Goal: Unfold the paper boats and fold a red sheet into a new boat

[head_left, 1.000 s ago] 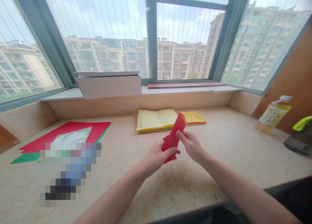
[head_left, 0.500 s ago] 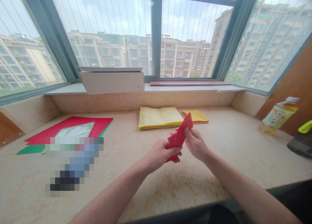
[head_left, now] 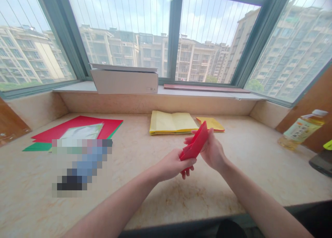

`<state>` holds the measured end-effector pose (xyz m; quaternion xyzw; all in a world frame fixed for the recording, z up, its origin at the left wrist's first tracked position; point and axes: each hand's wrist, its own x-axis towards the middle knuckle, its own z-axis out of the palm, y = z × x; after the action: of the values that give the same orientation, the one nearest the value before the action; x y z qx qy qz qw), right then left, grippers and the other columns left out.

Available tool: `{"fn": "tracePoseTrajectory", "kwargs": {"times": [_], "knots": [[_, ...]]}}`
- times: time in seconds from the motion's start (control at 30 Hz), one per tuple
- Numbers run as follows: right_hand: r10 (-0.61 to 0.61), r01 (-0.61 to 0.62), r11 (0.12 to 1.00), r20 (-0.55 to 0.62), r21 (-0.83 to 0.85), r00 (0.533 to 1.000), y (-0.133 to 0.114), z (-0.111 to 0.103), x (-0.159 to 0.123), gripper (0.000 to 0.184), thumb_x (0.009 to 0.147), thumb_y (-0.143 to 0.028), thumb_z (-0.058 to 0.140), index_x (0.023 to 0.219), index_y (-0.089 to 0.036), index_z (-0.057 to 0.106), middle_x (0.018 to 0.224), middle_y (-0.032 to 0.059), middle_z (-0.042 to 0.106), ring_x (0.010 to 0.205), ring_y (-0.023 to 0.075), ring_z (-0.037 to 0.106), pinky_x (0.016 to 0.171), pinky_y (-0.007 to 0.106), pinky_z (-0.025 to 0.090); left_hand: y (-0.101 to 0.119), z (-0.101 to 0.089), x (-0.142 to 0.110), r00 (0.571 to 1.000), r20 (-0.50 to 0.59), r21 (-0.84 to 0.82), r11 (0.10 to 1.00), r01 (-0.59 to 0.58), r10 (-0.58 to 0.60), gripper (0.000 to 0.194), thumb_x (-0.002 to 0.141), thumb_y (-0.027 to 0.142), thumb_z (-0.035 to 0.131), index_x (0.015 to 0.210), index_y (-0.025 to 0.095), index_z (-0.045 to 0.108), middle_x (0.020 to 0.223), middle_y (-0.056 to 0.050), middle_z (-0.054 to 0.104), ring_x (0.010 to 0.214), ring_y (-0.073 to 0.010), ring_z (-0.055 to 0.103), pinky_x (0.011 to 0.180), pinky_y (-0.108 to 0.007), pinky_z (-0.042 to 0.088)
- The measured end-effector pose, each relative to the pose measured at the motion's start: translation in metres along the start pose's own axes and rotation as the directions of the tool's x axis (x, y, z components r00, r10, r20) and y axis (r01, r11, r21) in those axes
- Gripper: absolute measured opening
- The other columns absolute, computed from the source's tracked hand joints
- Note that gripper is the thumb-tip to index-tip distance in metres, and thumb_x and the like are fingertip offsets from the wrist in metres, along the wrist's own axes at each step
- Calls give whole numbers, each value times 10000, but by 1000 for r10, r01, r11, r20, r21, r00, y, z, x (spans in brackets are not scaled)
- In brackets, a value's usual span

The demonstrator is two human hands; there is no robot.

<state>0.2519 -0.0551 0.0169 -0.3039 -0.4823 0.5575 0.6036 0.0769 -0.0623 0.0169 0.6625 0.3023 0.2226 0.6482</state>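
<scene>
A folded red paper (head_left: 195, 144), narrow and layered, is held up above the counter between my hands. My left hand (head_left: 173, 164) grips its lower end, with the thumb across the front and the fingers behind. Around the upper part, my right hand (head_left: 213, 150) is closed on the paper from the right, its fingers partly hidden behind the red layers. Farther back lies a stack of yellow paper (head_left: 171, 122), partly behind my right fingertips. Beside it is a smaller yellow folded piece (head_left: 214, 123) with a red edge.
On the left lie red sheets (head_left: 75, 124) over green sheets (head_left: 38, 147), with a clear packet (head_left: 83, 131) on top and a pixelated patch before it. A white box (head_left: 124, 81) sits on the sill. At right stand a drink bottle (head_left: 302, 130) and a dark jug (head_left: 321, 163).
My right hand has shifted from a thumb pinch on the paper's front to wrapping round its upper side. The paper's layers have tilted and spread. The camera view has turned slightly.
</scene>
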Motion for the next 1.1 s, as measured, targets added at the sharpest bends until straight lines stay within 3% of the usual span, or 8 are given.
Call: {"fn": "tracePoseTrajectory", "kwargs": {"times": [0.13,0.27,0.43,0.57,0.67,0.9,1.0,1.1], "knots": [[-162,155,981,-49,-119,986,-3,-9,4,514,910,-650,464,1120,-216,645,961,91,760,852,271,735,785,444,570,-9,-4,4,995,-96,108,993,43,-33,274,805,422,616,762,157,562,663,-12,574,535,-135,565,455,-240,442],[-227,223,960,-4,-169,974,0,-18,5,320,905,-527,583,953,-227,683,917,78,761,904,273,721,796,432,564,-12,-8,6,973,-229,256,964,76,-16,244,801,384,604,715,156,591,586,8,540,498,-130,521,461,-242,409],[-256,249,962,-48,-108,966,-1,-13,3,361,893,-589,557,927,-245,663,902,67,758,928,275,714,778,441,564,-1,-11,1,952,-228,463,883,-81,206,263,849,392,581,721,166,618,602,16,552,561,-123,517,516,-224,374],[-141,144,975,27,-172,990,-1,-12,5,470,889,-624,534,1130,-233,635,1000,94,746,941,269,706,787,430,560,-5,-10,1,977,-185,358,933,-37,110,407,908,524,470,847,152,624,634,-4,573,482,-115,516,442,-220,390],[-83,104,959,88,-265,993,6,-15,7,473,860,-614,588,1044,-187,676,931,97,752,892,262,710,796,413,557,-11,-9,4,969,-236,328,945,4,77,443,905,539,464,842,134,633,622,-14,574,444,-103,498,417,-220,401],[-71,63,984,-42,-168,997,16,-15,10,507,866,-666,526,926,-186,680,784,86,740,775,255,717,711,389,571,2,-6,0,998,-65,97,995,30,-24,462,839,581,567,903,125,602,835,-106,694,516,-152,633,490,-276,493],[-30,23,992,-54,-124,998,12,-11,9,582,883,-710,432,960,-185,673,794,95,733,774,251,710,666,365,564,9,-8,-6,994,85,22,997,68,-69,570,849,655,517,1035,121,584,848,-105,696,447,-96,556,412,-218,394],[-33,35,992,18,-123,999,7,-5,6,589,892,-704,420,951,-177,675,794,86,716,722,219,681,626,331,541,8,-9,-7,997,69,-31,999,40,-38,626,867,697,441,1054,119,587,783,-48,632,407,-48,437,362,-195,254]]}}
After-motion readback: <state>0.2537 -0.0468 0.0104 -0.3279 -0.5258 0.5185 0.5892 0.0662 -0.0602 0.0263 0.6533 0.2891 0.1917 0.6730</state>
